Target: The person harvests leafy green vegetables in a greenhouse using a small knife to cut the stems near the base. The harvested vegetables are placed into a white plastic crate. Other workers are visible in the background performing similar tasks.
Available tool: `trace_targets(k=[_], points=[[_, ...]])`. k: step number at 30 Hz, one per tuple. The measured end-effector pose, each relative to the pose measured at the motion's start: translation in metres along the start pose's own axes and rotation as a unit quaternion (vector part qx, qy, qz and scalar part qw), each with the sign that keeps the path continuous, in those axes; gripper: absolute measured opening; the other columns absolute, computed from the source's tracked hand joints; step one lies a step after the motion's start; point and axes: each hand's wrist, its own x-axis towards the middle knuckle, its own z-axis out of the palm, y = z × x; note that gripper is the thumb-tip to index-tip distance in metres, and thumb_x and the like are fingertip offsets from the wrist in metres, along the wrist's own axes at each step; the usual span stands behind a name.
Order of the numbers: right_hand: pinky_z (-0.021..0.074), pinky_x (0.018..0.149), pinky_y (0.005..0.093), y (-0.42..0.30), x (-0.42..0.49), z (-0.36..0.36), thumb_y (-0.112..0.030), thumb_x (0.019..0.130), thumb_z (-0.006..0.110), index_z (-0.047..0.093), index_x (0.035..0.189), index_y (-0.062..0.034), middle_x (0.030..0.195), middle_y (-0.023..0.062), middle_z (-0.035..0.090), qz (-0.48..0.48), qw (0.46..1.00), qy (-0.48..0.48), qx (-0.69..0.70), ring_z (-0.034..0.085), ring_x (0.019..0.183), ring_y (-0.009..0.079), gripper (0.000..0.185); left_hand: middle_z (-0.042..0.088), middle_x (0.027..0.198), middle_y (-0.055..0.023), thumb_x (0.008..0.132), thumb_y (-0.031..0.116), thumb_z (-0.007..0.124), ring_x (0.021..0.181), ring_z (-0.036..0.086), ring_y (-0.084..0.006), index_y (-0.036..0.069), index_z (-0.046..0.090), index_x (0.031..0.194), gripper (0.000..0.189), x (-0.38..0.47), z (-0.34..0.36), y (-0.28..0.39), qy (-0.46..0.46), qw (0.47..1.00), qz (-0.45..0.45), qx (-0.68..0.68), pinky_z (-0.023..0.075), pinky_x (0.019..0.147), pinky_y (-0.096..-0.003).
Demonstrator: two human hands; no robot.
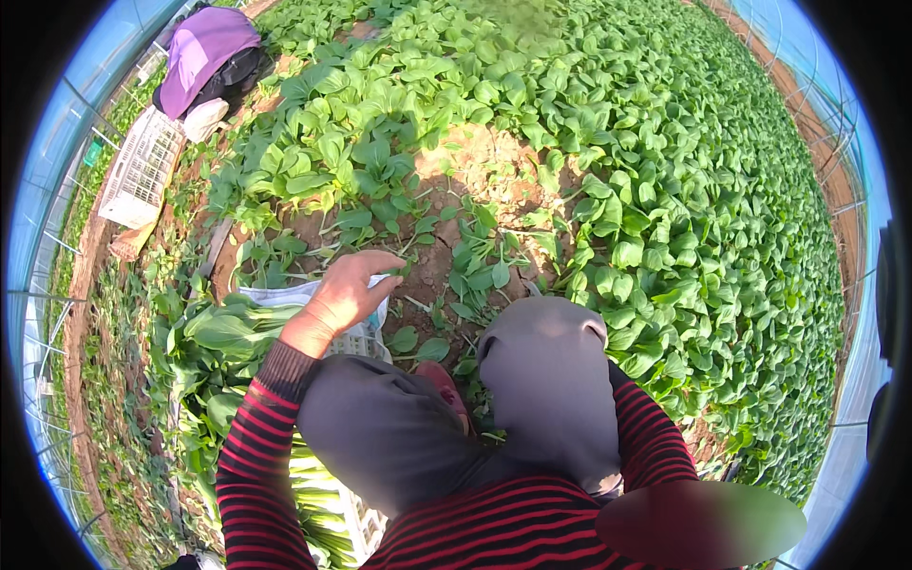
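My left hand (356,288) hovers over the far end of a white plastic crate (365,343) by my left knee. Its thumb and fingers are apart, and I see nothing held between them. Pale cloth or sheeting (278,293) lies over the crate's far edge. Bunches of leafy greens (228,335), like bok choy, fill the crate, their pale stalks (320,499) showing beside my left thigh. My right hand is out of view, hidden beyond my right knee (545,342). Loose cut greens (477,267) lie on the soil just ahead of my knees.
Dense rows of growing greens (684,235) spread ahead and right. Bare soil (491,160) shows in front. At upper left, a person in purple (206,53) bends beside another white crate (144,167). Blue-tinted plastic sheeting (798,43) on a frame curves around the plot.
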Motion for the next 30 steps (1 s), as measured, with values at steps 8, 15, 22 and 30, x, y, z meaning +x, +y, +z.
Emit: trace_targets(k=[8, 15, 22, 30], points=[[0.0502, 0.076, 0.0320, -0.112, 0.032, 0.063, -0.012, 0.095, 0.062, 0.058, 0.126, 0.0000, 0.093, 0.0054, 0.066, -0.031, 0.960, -0.145, -0.237, 0.060, 0.082, 0.0152, 0.033, 0.070, 0.102, -0.0160, 0.088, 0.023, 0.066, 0.099, 0.066, -0.0354, 0.006, 0.071, 0.108, 0.026, 0.028, 0.013, 0.014, -0.039, 0.996, 0.038, 0.069, 0.0525, 0.086, -0.0448], [0.0429, 0.053, 0.0260, -0.196, 0.051, 0.082, -0.013, 0.098, 0.059, 0.056, 0.129, -0.0045, 0.077, 0.0019, 0.061, -0.173, 0.911, -0.229, -0.298, 0.052, 0.059, 0.0089, 0.033, 0.070, 0.096, -0.0185, 0.083, 0.024, 0.069, 0.095, 0.066, -0.0367, 0.007, 0.072, 0.106, 0.028, 0.095, -0.018, -0.045, -0.125, 0.977, -0.015, 0.174, 0.0532, 0.082, -0.0474], [0.0471, 0.049, 0.0276, -0.172, 0.259, 0.103, -0.017, 0.100, 0.056, 0.057, 0.116, -0.0003, 0.084, 0.0066, 0.064, -0.001, 0.997, -0.072, 0.029, 0.054, 0.057, 0.0108, 0.024, 0.070, 0.097, -0.0194, 0.084, 0.024, 0.068, 0.095, 0.066, -0.0369, 0.007, 0.071, 0.107, 0.029, 0.212, 0.020, -0.160, -0.183, 0.957, -0.058, 0.216, 0.0533, 0.083, -0.0479], [0.0479, 0.054, 0.0275, -0.165, 0.410, 0.137, -0.021, 0.102, 0.055, 0.056, 0.115, -0.0040, 0.084, 0.0060, 0.064, 0.021, 0.998, -0.060, 0.027, 0.054, 0.061, 0.0127, 0.022, 0.069, 0.099, -0.0143, 0.085, 0.022, 0.067, 0.095, 0.067, -0.0353, 0.007, 0.070, 0.103, 0.023, 0.283, 0.076, -0.210, -0.184, 0.970, -0.085, 0.134, 0.0543, 0.083, -0.0468]])
